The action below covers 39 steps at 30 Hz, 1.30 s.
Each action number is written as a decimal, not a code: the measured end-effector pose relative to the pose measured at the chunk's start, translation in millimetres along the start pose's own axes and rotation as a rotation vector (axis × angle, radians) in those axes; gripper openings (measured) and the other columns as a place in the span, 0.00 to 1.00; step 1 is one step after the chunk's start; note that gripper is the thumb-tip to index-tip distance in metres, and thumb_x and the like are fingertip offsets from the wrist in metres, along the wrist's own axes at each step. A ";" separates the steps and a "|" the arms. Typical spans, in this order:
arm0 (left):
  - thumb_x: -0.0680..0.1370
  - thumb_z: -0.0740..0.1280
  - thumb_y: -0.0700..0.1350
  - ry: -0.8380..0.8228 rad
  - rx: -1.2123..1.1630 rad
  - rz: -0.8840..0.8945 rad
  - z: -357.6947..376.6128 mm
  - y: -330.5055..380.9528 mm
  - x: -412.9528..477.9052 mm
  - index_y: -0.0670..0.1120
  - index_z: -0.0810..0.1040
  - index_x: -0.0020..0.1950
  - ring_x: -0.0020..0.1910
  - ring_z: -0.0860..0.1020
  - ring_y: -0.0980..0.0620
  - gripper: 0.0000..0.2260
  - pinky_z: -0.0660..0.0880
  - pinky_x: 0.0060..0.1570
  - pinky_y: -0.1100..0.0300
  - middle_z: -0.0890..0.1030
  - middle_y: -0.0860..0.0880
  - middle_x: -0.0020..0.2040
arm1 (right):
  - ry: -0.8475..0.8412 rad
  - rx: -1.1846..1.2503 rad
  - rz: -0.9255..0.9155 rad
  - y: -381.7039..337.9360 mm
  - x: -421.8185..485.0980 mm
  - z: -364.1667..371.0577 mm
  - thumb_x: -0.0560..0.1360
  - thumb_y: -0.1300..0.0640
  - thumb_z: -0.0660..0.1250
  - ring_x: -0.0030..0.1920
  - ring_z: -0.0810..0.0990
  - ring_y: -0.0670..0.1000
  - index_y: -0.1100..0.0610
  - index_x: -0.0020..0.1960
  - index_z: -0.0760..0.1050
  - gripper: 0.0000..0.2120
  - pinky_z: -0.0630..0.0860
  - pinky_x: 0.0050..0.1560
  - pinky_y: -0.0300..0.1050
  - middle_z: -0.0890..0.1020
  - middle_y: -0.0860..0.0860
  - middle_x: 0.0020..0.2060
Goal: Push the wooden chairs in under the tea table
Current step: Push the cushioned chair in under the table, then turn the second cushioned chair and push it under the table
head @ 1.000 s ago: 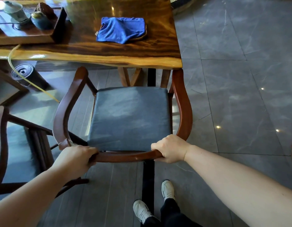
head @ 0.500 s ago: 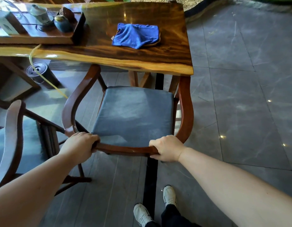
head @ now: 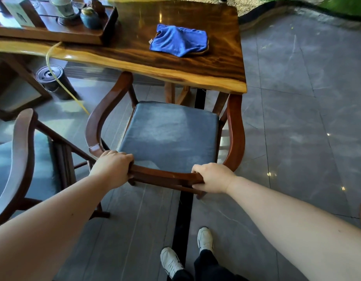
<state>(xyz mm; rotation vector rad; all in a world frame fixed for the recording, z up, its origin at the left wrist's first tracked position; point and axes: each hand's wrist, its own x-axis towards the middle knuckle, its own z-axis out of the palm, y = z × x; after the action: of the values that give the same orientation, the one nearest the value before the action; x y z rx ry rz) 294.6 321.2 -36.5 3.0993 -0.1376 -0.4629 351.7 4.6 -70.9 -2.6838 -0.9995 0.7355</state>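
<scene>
A wooden chair (head: 236, 126) with a curved back rail and a grey-blue seat cushion stands in front of me, facing the tea table (head: 135, 55). Both armrest tips reach just under the table's near edge. My left hand (head: 112, 169) grips the left part of the back rail. My right hand (head: 213, 177) grips the same rail further right. A second wooden chair (head: 21, 151) stands at the left, further out from the table.
A folded blue cloth (head: 179, 42) lies on the table. A wooden tea tray (head: 54, 34) with cups and a small pot sits at the back left. A black canister (head: 51, 80) and a yellow hose (head: 62, 84) are on the floor under the table.
The chair has slid forward toward the table with both hands on its back rail; the armrest tips now reach under the table edge. I have stepped closer.
</scene>
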 end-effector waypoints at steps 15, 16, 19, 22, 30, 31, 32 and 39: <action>0.73 0.66 0.59 0.149 0.111 -0.053 -16.2 -20.7 -63.0 0.47 0.58 0.75 0.74 0.59 0.41 0.35 0.56 0.72 0.44 0.63 0.42 0.75 | 0.074 -0.220 -0.393 -112.0 50.2 -58.6 0.72 0.33 0.63 0.75 0.54 0.56 0.50 0.77 0.52 0.41 0.55 0.73 0.54 0.52 0.56 0.78; 0.73 0.66 0.59 0.148 0.106 -0.081 -19.7 -23.0 -71.0 0.47 0.59 0.75 0.74 0.59 0.41 0.35 0.56 0.72 0.44 0.64 0.43 0.75 | 0.078 -0.233 -0.427 -122.9 58.9 -60.5 0.73 0.34 0.63 0.75 0.54 0.56 0.51 0.77 0.52 0.41 0.54 0.74 0.55 0.52 0.56 0.78; 0.71 0.68 0.57 0.135 0.077 -0.238 -27.9 -40.3 -111.0 0.47 0.64 0.72 0.72 0.63 0.42 0.32 0.59 0.71 0.46 0.68 0.44 0.72 | 0.075 -0.216 -0.569 -164.6 92.6 -62.5 0.73 0.38 0.65 0.75 0.55 0.56 0.51 0.76 0.53 0.39 0.53 0.74 0.55 0.55 0.56 0.77; 0.73 0.67 0.57 0.095 0.082 -0.364 -27.0 -58.2 -152.4 0.47 0.66 0.71 0.71 0.65 0.42 0.30 0.60 0.71 0.46 0.70 0.44 0.71 | 0.039 -0.236 -0.684 -197.6 119.0 -59.2 0.74 0.39 0.64 0.75 0.55 0.55 0.51 0.76 0.53 0.37 0.50 0.74 0.53 0.55 0.56 0.77; 0.77 0.60 0.59 0.087 0.001 -0.745 -4.6 -110.9 -250.1 0.47 0.62 0.74 0.74 0.59 0.43 0.29 0.54 0.73 0.47 0.65 0.46 0.74 | -0.103 -0.317 -0.935 -300.2 175.2 -48.6 0.74 0.42 0.66 0.74 0.56 0.54 0.51 0.76 0.56 0.35 0.52 0.74 0.53 0.57 0.54 0.77; 0.77 0.60 0.59 0.079 -0.006 -0.756 -1.8 -112.8 -253.4 0.47 0.62 0.74 0.74 0.59 0.43 0.29 0.53 0.73 0.47 0.65 0.45 0.74 | -0.116 -0.335 -0.941 -307.0 179.5 -48.6 0.74 0.43 0.67 0.74 0.56 0.54 0.51 0.76 0.56 0.36 0.52 0.74 0.54 0.57 0.55 0.76; 0.77 0.60 0.59 0.069 -0.019 -0.781 2.7 -118.0 -260.1 0.47 0.63 0.74 0.74 0.59 0.43 0.29 0.54 0.73 0.46 0.65 0.45 0.74 | -0.132 -0.349 -0.959 -318.8 187.9 -45.4 0.74 0.43 0.67 0.74 0.56 0.55 0.51 0.75 0.56 0.36 0.53 0.74 0.54 0.57 0.55 0.76; 0.76 0.62 0.59 0.053 -0.079 -0.852 36.7 -193.2 -289.5 0.47 0.65 0.73 0.74 0.60 0.42 0.28 0.54 0.73 0.45 0.67 0.44 0.73 | -0.178 -0.467 -1.039 -412.7 257.0 -14.2 0.70 0.45 0.70 0.71 0.62 0.55 0.52 0.73 0.59 0.36 0.57 0.72 0.53 0.62 0.54 0.74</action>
<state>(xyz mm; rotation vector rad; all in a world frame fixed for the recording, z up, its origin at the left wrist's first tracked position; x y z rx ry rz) 24.7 539.2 9.3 2.9287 1.1895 -0.3541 293.9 484.8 -20.1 -1.8946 -2.5242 0.5251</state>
